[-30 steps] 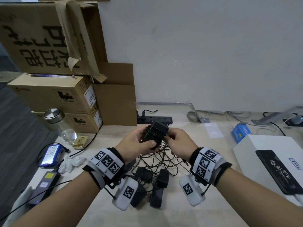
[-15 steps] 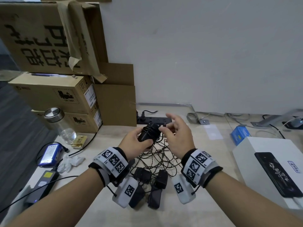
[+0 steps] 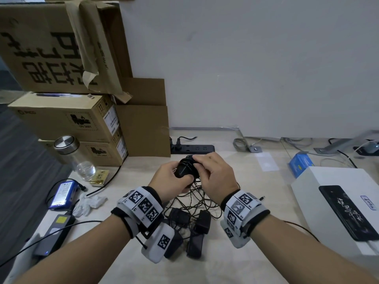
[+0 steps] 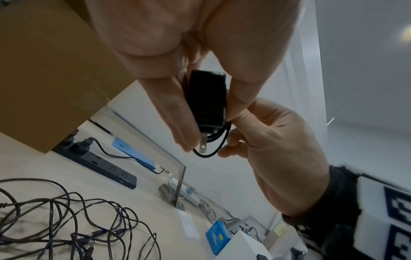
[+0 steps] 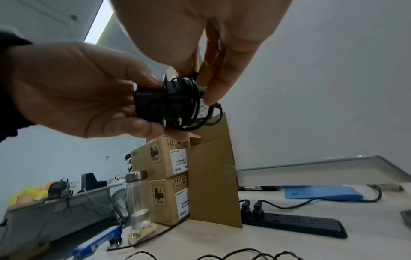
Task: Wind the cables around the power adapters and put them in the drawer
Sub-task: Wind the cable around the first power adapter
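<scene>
A black power adapter [image 3: 184, 171] is held above the surface [image 3: 235, 173] in the left hand [image 3: 171, 182] grip. Its wound cable [image 5: 191, 98] is pinched by the right hand [image 3: 215, 177] grip. More adapters [image 3: 196, 228] are left below on the surface.

light: even, soft indoor, moderately bright | shadows: faint under forearms on worktop [image 3: 256, 201] | glare: bright ceiling strip upper left, right wrist view; small flare at left wrist view's upper right edge | distortion: strong wide-angle bending at edges, cardboard boxes [image 3: 61, 119] lean | blur: near palms soft in wrist views; backgrounds slightly smeared
</scene>
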